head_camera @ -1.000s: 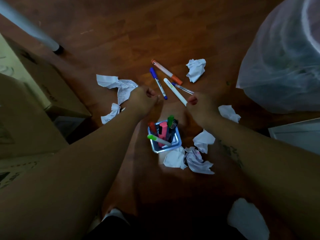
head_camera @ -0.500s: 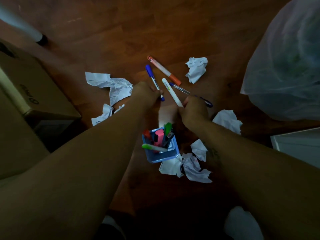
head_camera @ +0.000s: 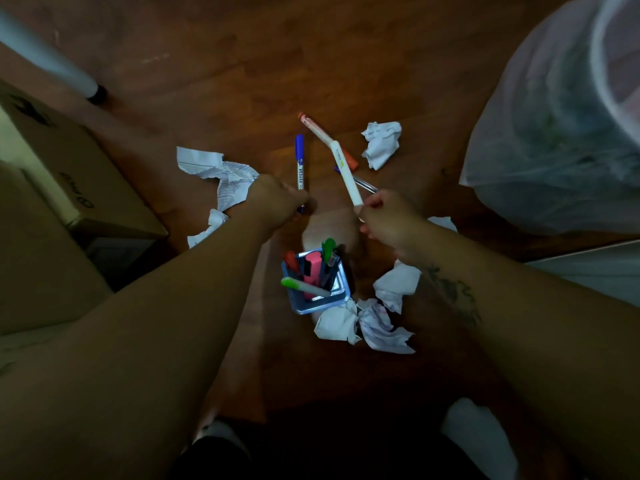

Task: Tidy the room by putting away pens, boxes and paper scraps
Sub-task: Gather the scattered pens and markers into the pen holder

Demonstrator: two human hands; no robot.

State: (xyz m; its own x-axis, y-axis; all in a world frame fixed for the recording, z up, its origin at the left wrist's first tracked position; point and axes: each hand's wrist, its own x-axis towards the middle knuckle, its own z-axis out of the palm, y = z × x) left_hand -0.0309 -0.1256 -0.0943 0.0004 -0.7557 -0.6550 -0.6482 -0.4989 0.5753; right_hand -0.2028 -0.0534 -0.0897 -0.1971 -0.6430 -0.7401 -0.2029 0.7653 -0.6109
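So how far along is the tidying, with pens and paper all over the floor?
Partly done. Several markers already stand in the blue square pen holder. In hand: the left hand grips a blue-capped whiteboard marker, and the right hand grips a white marker. Left to do: the orange-capped marker, a clear pen, the crumpled white paper scraps and the brown cardboard box.

Both arms are bare, from the left hand [head_camera: 277,199] and right hand [head_camera: 388,220] back along the forearms, the right forearm [head_camera: 519,323] bearing a dark, blotchy tattoo [head_camera: 450,292] behind the wrist, and a dark garment [head_camera: 311,459] covers the lap.
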